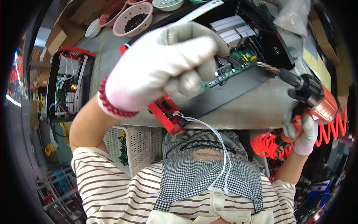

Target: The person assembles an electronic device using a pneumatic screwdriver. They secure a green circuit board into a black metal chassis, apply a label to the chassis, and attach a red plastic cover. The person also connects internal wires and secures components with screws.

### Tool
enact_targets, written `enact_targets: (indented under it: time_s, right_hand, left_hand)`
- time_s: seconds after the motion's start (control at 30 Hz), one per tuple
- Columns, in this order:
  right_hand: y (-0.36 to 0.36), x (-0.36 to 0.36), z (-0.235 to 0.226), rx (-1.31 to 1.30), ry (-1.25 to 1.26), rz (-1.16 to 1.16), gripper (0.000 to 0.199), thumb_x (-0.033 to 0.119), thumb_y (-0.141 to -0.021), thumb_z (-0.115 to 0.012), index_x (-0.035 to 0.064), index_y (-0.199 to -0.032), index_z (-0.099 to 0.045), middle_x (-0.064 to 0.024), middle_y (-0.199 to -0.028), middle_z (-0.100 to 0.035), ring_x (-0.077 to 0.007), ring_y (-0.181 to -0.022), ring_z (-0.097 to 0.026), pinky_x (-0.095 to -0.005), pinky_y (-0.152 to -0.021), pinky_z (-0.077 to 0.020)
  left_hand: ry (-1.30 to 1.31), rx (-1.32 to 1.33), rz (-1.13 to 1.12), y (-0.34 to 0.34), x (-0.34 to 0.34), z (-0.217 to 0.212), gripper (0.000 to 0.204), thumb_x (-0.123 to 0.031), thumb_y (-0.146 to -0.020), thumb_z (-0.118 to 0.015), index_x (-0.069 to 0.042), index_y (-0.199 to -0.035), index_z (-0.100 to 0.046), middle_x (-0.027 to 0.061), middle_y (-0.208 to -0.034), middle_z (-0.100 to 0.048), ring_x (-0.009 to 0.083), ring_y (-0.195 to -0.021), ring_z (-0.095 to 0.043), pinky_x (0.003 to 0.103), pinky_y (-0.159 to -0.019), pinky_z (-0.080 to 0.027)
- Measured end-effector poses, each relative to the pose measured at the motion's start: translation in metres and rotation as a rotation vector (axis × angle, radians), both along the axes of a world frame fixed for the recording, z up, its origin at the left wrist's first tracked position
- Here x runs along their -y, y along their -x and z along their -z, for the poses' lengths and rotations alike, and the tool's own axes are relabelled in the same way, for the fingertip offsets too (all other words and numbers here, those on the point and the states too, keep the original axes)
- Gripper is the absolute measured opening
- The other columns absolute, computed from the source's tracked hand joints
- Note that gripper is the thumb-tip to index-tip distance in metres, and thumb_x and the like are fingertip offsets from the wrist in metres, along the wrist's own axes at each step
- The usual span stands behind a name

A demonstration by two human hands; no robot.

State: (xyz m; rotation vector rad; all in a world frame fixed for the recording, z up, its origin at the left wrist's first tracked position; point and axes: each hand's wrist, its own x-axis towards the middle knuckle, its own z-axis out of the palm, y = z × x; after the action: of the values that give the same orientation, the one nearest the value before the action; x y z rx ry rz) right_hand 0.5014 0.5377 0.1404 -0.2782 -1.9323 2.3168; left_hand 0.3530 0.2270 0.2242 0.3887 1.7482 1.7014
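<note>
My left hand (pixel 164 63), in a whitish glove with a pink cuff, is raised over the bench with its fingers curled in. Whatever its fingertips may hold is hidden or too small to name. My right hand (pixel 306 132), gloved too, is wrapped around the grip of a red pistol-shaped power driver (pixel 323 103). The driver's dark nose points left, close to the right end of a black metal case (pixel 220 97). Inside the case is a green circuit board (pixel 244 63) with wires. A red end bracket (pixel 164 115) is on its near left, with white cables (pixel 213 130) hanging from there over my apron.
A second black case (pixel 84 87) with red trim stands at left. Bowls of small dark parts (pixel 132 22) line the back. A coiled red hose (pixel 263 145) hangs by my right hand. Below the bench edge is a white plastic basket (pixel 140 149) with circuit boards. A clear plastic bag (pixel 294 16) lies back right.
</note>
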Motion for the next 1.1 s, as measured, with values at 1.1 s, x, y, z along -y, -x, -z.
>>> enact_targets:
  time_s: [1.1]
  right_hand:
    - [-0.002,0.046,-0.024,0.167,0.226,-0.074,0.026,0.011,-0.085,-0.065,-0.0044,-0.105,-0.057,-0.0082,-0.065,-0.057,-0.0137,-0.044,-0.052,-0.0271,-0.042,-0.0422]
  left_hand:
    - [0.204,-0.297,-0.006,-0.030,-0.014,0.016,0.037,-0.031,-0.098,-0.053,-0.001,-0.118,-0.058,0.0040,-0.087,-0.067,0.0039,-0.069,-0.056,0.018,-0.064,-0.044]
